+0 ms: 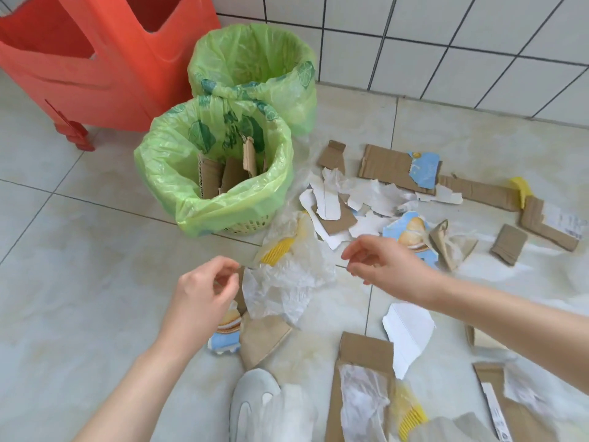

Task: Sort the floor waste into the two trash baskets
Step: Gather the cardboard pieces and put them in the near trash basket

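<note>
Pale floor tiles (79, 282) meet a white tiled wall (446, 43) at the far side. The left hand (204, 291) hovers with fingers loosely curled and holds nothing, just left of a crumpled clear plastic wrapper (287, 275). The right hand (382, 266), also loosely curled and without a grip on anything, hangs over torn paper and cardboard scraps (392, 164) scattered to the right. Two green-lined baskets stand far left: the near basket (204, 199) holds cardboard pieces; the far basket (255, 59) looks empty, though its bottom is hidden. A red plastic stool (95, 59) is cut off at the top.
</note>
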### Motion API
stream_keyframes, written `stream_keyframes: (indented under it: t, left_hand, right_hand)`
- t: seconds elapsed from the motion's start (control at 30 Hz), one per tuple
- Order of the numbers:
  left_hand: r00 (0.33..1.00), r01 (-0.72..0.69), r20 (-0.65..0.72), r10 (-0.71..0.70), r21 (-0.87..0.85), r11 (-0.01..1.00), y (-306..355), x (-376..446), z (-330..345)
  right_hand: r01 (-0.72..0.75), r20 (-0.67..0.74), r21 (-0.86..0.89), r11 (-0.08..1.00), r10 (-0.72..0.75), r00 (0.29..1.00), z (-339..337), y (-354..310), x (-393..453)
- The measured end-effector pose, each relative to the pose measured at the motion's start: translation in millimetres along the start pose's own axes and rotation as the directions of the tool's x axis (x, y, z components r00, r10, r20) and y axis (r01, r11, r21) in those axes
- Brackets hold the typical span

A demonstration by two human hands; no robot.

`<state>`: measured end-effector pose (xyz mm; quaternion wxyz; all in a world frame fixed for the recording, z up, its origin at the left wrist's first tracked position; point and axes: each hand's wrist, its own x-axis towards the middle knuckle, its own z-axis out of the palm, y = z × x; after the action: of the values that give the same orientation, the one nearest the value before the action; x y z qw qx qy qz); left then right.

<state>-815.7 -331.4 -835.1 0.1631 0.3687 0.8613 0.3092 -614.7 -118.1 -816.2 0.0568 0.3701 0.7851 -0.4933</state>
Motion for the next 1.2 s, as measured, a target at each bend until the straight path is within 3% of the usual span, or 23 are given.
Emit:
stream_keyframes:
  t: [0.13, 0.27, 0.5, 0.57, 0.67, 0.77, 0.93, 1.2]
  left_hand:
    - [0.965, 0.208, 0.124, -0.230, 0.166, 0.964, -49, -14, 34]
    - [0.900, 0.356, 0.138, -0.414, 0.314, 0.880, -69, -37, 60]
    - [0.920, 0.343, 0.065, -0.386, 0.338, 0.876, -74, -51, 77]
    - [0.908, 0.381, 0.065, -0.414, 0.283, 0.880, -72, -49, 77]
    - [0.885, 0.439, 0.070, -0.460, 0.201, 0.876, -72, -47, 76]
    - [0.867, 0.477, 0.090, -0.490, 0.133, 0.869, -72, -46, 77]
    - [0.827, 0.536, 0.150, -0.542, 0.077, 0.840, -75, -44, 80]
    - [0.763, 0.621, 0.233, -0.602, -0.006, 0.784, -71, -46, 85]
  right_hand:
    - [-0.023, 0.062, -0.181, 0.983, 0.034, 0.997, 25, 39, -27]
    - [-0.037, 0.129, -0.321, 0.946, 0.082, 0.988, 45, 75, -53]
    - [-0.020, 0.142, -0.386, 0.922, 0.081, 0.986, 91, 97, -69]
    - [-0.040, 0.153, -0.339, 0.940, 0.097, 0.983, 107, 91, -60]
    - [-0.159, 0.188, -0.121, 0.980, 0.180, 0.966, 127, 77, -41]
    - [-0.288, 0.245, 0.081, 0.954, 0.261, 0.934, 148, 62, -19]
    - [-0.521, 0.337, 0.520, 0.677, 0.398, 0.853, 165, 36, 8]
    - [-0.544, 0.327, 0.449, 0.709, 0.436, 0.838, 172, 28, 9]
